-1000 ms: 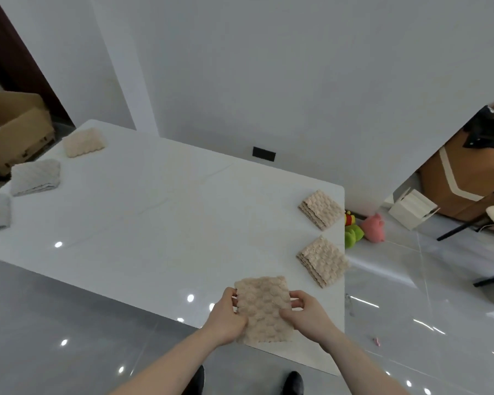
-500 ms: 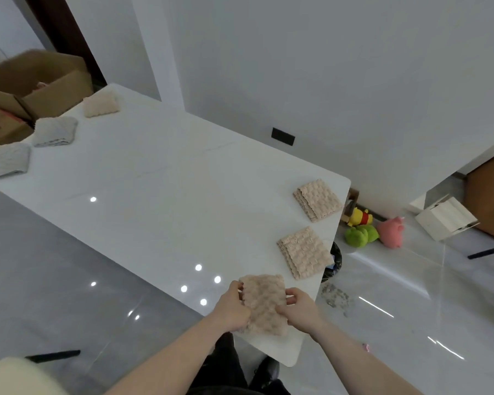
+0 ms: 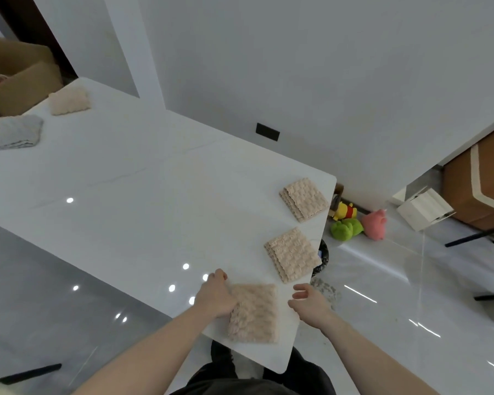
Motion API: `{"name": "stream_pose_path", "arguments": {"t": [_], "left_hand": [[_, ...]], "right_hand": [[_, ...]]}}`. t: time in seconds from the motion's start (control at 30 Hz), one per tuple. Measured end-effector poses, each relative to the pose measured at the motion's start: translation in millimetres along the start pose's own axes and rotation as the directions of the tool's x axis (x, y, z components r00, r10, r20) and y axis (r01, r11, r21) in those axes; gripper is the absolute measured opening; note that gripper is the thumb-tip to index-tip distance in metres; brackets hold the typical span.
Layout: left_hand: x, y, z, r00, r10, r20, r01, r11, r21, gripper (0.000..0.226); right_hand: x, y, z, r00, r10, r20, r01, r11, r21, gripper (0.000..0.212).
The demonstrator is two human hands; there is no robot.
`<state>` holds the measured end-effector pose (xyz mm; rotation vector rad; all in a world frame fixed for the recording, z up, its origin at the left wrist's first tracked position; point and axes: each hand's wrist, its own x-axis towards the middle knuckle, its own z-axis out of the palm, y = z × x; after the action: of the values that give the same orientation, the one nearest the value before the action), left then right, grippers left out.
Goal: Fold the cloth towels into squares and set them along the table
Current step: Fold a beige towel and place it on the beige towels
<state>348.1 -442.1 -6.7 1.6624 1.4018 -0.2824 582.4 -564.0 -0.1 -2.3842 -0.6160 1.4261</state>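
- The folded beige towel [image 3: 253,313] lies flat at the near right corner of the counter [image 3: 143,212], its slightly longer side running away from the person.
- The left hand [image 3: 216,297] presses its left edge with curled fingers; the right hand [image 3: 308,302] hovers just right of it, fingers loosely spread, holding nothing.
- Two folded towels [image 3: 293,253] [image 3: 304,199] line the right edge; the middle is bare.
- Half a second ago both hands pinched this towel.
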Motion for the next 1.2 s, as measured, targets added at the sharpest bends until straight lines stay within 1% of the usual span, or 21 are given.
{"name": "stream_pose_path", "arguments": {"t": [0.13, 0.3, 0.43, 0.57, 0.63, 0.77, 0.83, 0.9, 1.03, 1.1, 1.2], "left_hand": [[20, 33, -18, 0.993, 0.091, -0.077, -0.091, 0.996, 0.005, 0.058], [51, 98, -25, 0.977, 0.187, -0.098, -0.191, 0.981, -0.031, 0.055], [80, 149, -28, 0.979, 0.194, -0.065, -0.197, 0.979, -0.048, 0.058], [121, 194, -35, 0.977, 0.195, -0.081, -0.199, 0.979, -0.040, 0.059], [143, 215, -41, 0.977, 0.197, -0.078, -0.198, 0.980, -0.014, 0.060], [186, 251, -48, 0.982, 0.177, -0.059, -0.176, 0.984, 0.019, 0.063], [207, 264, -49, 0.985, 0.163, -0.051, -0.161, 0.987, 0.027, 0.061], [227, 271, -48, 0.989, 0.143, -0.030, -0.144, 0.990, -0.003, 0.056], [257, 280, -44, 0.996, 0.083, 0.013, -0.080, 0.982, -0.170, 0.051], [268, 281, -40, 0.998, 0.053, 0.042, -0.043, 0.973, -0.226, 0.053], [276, 283, -35, 0.998, 0.025, 0.060, -0.008, 0.965, -0.263, 0.061]], "right_hand": [[16, -21, -34, 0.995, -0.026, -0.091, 0.031, 0.998, 0.055, 0.045], [59, -55, -80, 0.990, -0.038, -0.132, 0.057, 0.988, 0.143, 0.055], [90, -78, -105, 0.993, 0.021, -0.120, 0.013, 0.962, 0.273, 0.068], [132, -93, -133, 0.991, 0.081, -0.104, -0.030, 0.906, 0.422, 0.067], [152, -98, -146, 0.988, 0.113, -0.106, -0.052, 0.886, 0.462, 0.069], [192, -104, -163, 0.981, 0.173, -0.085, -0.101, 0.837, 0.537, 0.062], [210, -108, -167, 0.977, 0.201, -0.070, -0.131, 0.829, 0.543, 0.060], [227, -110, -168, 0.981, 0.181, -0.075, -0.117, 0.851, 0.511, 0.064], [254, -113, -174, 0.979, 0.187, -0.076, -0.125, 0.858, 0.499, 0.068], [267, -114, -179, 0.977, 0.194, -0.088, -0.128, 0.864, 0.487, 0.064], [284, -118, -191, 0.977, 0.175, -0.121, -0.102, 0.884, 0.457, 0.053]]}}
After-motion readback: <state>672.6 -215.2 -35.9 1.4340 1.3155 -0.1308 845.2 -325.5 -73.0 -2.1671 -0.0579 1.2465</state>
